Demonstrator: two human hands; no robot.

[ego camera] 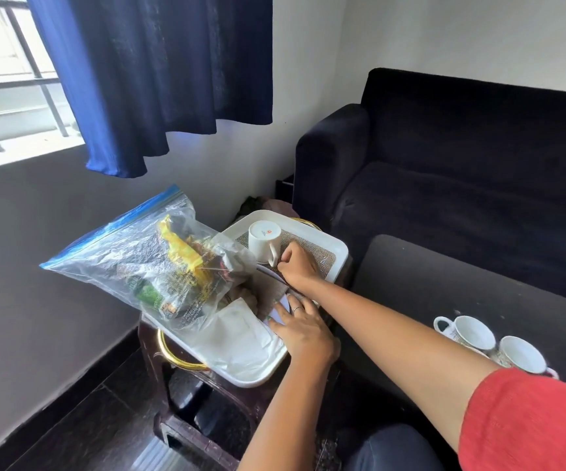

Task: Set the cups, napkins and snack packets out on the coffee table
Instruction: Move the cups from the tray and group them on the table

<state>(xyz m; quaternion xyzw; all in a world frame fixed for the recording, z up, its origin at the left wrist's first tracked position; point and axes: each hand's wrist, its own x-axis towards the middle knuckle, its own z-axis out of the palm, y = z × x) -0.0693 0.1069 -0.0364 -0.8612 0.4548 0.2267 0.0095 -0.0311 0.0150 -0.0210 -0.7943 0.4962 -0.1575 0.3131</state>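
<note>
Home living room: dark sofa [461, 185], coffee table [444, 287], blue curtain [159, 79], barred window [6, 76].

Right arm [393, 321] extended far-left across the scene, right hand [300, 266] fingers curled in a pinch, left hand [303, 329] palm down, fingers straight, ring on one finger

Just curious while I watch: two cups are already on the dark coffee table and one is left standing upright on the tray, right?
Nearly. The head view shows two cups on the coffee table, but the cup on the tray is upside down, not upright.
</note>
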